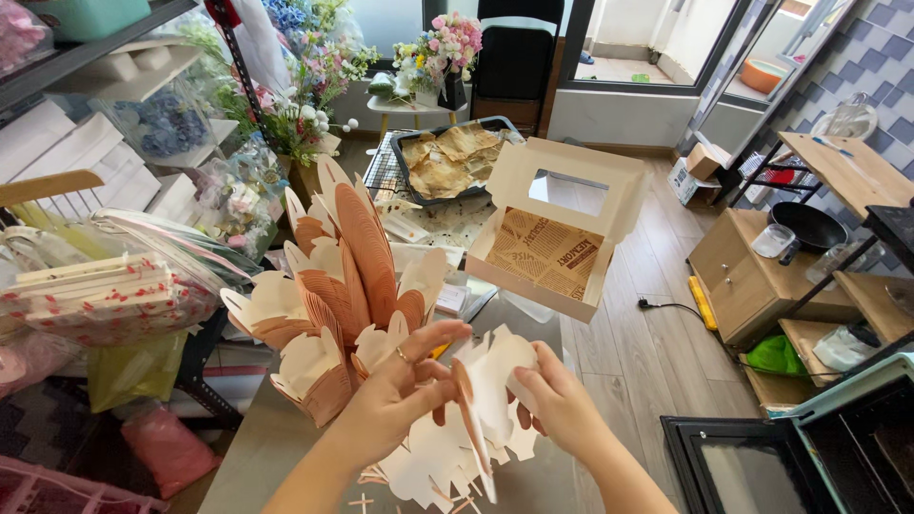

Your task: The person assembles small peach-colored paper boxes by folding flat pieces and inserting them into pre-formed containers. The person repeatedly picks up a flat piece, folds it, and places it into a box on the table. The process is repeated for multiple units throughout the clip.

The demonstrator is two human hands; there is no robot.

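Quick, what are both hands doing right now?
Left hand: closed on the white paper cup liner.
Right hand: closed on the same liner.

Bright, even daylight from the glass door (647,43) ahead of me, slightly blown out there. Shadows soft, no hard glare. Wide-angle bend at the edges: shelf (86,48) and oven (809,457) lines bow. My hands show slight motion blur; centre is sharp.

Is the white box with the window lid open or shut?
Open. The box has its lid raised behind it, and brown printed paper lining the inside is visible. No food shows inside.
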